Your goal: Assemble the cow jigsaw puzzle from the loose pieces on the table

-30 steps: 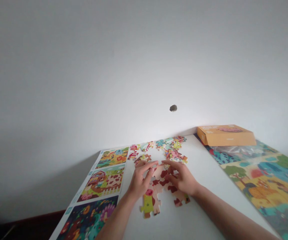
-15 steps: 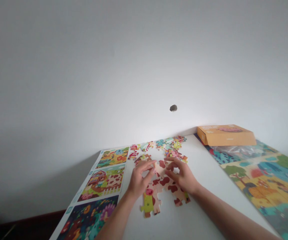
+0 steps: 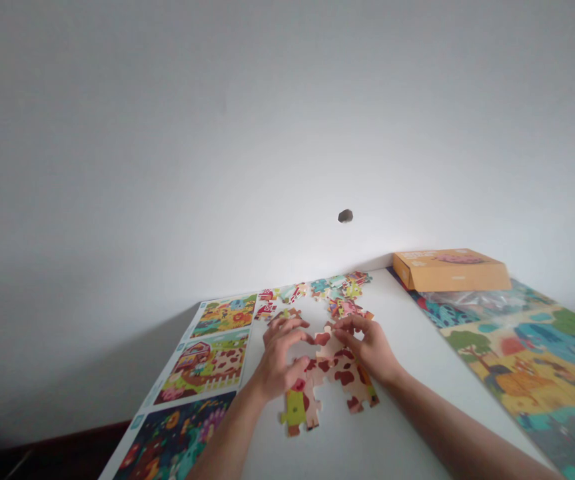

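A partly joined cow puzzle (image 3: 350,379), cream with brown-red patches, lies on the white table (image 3: 327,440). My right hand (image 3: 368,343) pinches a spotted puzzle piece (image 3: 323,339) at its right side, along the upper edge of the joined pieces. I cannot tell whether that piece is locked in. My left hand (image 3: 283,357) has its fingers spread, left of the held piece and above the yellow-green piece (image 3: 295,405) at the puzzle's lower left. Its thumb is close to the pink cow muzzle and partly covers that area.
Several loose puzzle pieces (image 3: 320,288) lie along the wall. More pieces (image 3: 350,309) sit just beyond my hands. Picture sheets (image 3: 207,365) line the left edge. At right, an orange box (image 3: 460,275) and clear plastic bag (image 3: 472,300) rest on an assembled animal puzzle (image 3: 522,363).
My left hand has let go of the spotted piece and its fingers have spread, shifting slightly left. My right hand stays at the piece, which has turned a little.
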Tool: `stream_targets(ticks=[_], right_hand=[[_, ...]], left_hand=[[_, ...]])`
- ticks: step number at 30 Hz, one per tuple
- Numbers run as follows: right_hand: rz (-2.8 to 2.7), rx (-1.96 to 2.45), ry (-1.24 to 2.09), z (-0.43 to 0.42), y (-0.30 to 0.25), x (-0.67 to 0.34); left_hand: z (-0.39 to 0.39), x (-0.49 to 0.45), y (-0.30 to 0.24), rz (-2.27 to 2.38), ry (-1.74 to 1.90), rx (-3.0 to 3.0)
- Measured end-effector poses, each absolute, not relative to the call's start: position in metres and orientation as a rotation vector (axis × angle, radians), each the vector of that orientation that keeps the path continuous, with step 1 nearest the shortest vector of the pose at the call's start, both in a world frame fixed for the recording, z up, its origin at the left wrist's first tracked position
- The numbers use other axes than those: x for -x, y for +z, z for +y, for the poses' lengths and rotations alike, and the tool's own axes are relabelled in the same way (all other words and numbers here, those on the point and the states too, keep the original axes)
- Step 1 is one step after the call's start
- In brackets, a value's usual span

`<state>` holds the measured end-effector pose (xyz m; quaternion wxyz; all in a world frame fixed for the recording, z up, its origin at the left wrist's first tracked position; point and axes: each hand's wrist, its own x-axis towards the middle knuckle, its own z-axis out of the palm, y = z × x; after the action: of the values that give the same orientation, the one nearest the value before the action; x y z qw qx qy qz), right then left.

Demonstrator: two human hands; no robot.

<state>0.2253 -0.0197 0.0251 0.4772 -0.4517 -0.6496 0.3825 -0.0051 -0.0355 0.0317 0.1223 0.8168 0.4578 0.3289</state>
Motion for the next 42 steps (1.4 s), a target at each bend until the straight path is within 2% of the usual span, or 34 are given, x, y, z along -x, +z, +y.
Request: stream_targets(ticks=[4, 10, 16, 22, 37, 42], right_hand=[[-1.649, 1.099, 0.948, -0.022, 0.025, -0.226], [-1.8, 1.162, 0.941, -0.023, 0.022, -0.226], [-2.107, 1.19, 0.69, -0.027, 0.03, -0.226], [-2.235, 1.106, 0.672, -0.029, 0.036, -0.229], [-2.144, 1.144, 0.761, -0.023, 0.031, -0.235], [-2.091, 1.109, 0.889, -0.024, 0.032, -0.236]], left_hand=[[-0.036, 0.005, 0.026, 1.388, 0.728, -2.49], [-0.034, 0.004, 0.019, 1.469, 0.733, -2.477], [-0.037, 0.002, 0.023, 1.465, 0.697, -2.472], [-0.037, 0.001, 0.027, 1.42, 0.701, -2.494], [-0.038, 0.002, 0.028, 1.378, 0.668, -2.491], [-0.039, 0.001, 0.029, 1.391, 0.66, -2.495]])
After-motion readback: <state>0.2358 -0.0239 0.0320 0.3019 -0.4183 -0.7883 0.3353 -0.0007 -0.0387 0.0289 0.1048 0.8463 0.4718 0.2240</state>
